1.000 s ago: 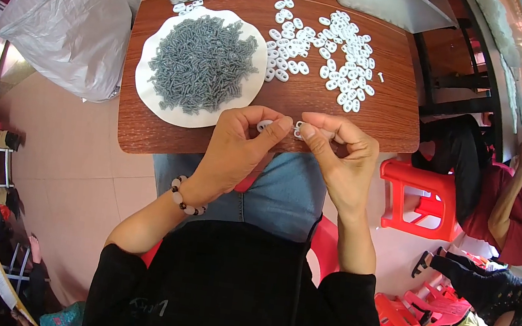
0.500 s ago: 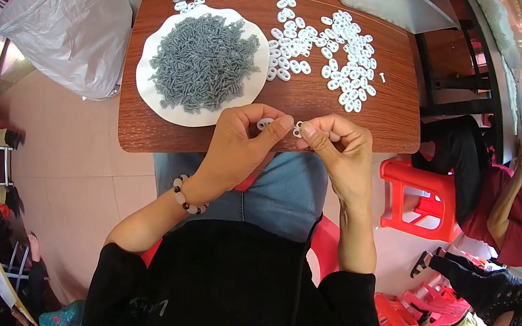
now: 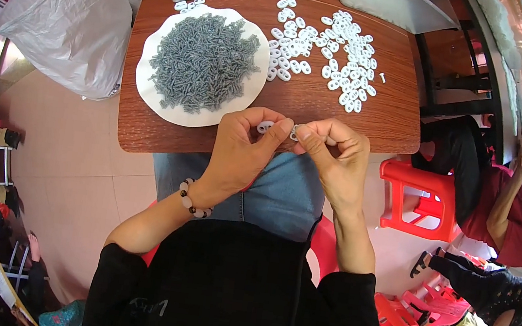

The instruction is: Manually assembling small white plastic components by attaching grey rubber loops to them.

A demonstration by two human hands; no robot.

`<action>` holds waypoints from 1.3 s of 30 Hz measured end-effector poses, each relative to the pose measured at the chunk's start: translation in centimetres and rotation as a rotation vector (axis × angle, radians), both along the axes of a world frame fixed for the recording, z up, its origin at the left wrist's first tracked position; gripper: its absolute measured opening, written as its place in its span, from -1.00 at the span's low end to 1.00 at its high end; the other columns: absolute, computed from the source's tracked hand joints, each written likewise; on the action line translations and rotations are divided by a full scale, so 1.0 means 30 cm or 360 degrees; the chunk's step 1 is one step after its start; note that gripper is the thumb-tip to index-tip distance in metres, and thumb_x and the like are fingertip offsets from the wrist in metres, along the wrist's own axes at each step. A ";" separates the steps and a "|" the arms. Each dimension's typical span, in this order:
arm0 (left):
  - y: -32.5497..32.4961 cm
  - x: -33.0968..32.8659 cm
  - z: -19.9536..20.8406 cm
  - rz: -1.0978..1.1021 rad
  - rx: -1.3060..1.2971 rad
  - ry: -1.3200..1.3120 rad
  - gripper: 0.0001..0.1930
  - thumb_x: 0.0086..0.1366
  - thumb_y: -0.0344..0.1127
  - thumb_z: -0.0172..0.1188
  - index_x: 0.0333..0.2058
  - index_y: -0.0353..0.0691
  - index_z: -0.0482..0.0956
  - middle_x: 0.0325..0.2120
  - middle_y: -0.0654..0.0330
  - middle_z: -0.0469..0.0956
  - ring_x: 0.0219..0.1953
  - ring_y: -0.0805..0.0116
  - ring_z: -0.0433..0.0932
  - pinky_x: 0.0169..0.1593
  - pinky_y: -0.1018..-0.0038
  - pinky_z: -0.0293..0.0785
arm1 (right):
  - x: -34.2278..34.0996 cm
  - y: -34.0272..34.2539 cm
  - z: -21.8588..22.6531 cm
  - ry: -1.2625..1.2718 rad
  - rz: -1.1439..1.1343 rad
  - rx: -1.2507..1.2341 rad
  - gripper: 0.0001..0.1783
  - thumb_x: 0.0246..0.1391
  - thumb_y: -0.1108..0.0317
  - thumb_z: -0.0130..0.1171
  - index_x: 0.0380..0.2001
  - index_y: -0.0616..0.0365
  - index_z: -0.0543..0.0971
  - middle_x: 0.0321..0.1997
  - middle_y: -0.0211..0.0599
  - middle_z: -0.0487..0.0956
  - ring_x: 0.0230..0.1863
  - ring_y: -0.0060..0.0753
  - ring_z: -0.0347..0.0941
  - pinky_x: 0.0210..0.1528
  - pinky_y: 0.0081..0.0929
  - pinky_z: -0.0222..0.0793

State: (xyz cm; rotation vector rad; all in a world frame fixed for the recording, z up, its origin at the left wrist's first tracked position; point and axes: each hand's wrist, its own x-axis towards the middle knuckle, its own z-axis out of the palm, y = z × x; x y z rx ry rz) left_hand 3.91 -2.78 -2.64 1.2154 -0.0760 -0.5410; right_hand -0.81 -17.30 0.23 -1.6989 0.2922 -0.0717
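Left hand (image 3: 237,145): thumb and forefinger pressed together at the tips; a white oval link (image 3: 265,126) sat in their curl. Right hand (image 3: 341,164): thumb and fingers closed on a small white piece (image 3: 293,132), which was held where both hands' fingertips met, above the near edge of the brown table (image 3: 389,117). Beyond: a scalloped white plate (image 3: 146,75) heaped with grey plastic pieces (image 3: 205,63); to its right, loose white links (image 3: 351,63).

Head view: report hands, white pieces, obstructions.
Left hand holding white two-hole oval. Right hand pinching small white piece, partly hidden. Scalloped white plate beyond left hand, apparently not blocking.
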 end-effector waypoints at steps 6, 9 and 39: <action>0.000 0.003 0.007 -0.0037 0.0150 0.0007 -0.76 0.29 -0.21 0.17 -0.30 -0.31 0.57 -0.69 0.44 0.40 -0.82 0.76 0.13 -0.77 0.72 -0.06 | 0.002 -0.003 0.004 -0.0013 -0.0038 0.0059 -0.86 0.11 0.43 0.19 -0.43 0.31 0.60 -0.56 -0.38 0.58 -0.51 -0.74 0.43 -0.41 -0.76 0.30; 0.010 0.006 0.024 -0.0140 0.0015 0.0188 -0.73 0.33 -0.21 0.12 -0.26 -0.35 0.56 -0.63 0.42 0.38 -0.72 0.75 0.17 -0.70 0.73 -0.01 | 0.002 -0.011 0.022 -0.0052 -0.0090 0.0109 -0.86 0.12 0.43 0.19 -0.42 0.32 0.60 -0.55 -0.37 0.58 -0.50 -0.72 0.45 -0.40 -0.75 0.32; 0.002 -0.004 0.021 -0.0245 -0.0468 0.0352 -0.71 0.30 -0.36 0.15 -0.04 -0.36 0.52 -0.33 0.25 0.60 -0.35 0.61 0.50 -0.27 0.68 0.45 | -0.021 -0.031 0.044 -0.0084 -0.0018 0.0653 -0.83 0.13 0.34 0.14 -0.42 0.24 0.55 -0.53 -0.42 0.52 -0.49 -0.71 0.36 -0.39 -0.74 0.24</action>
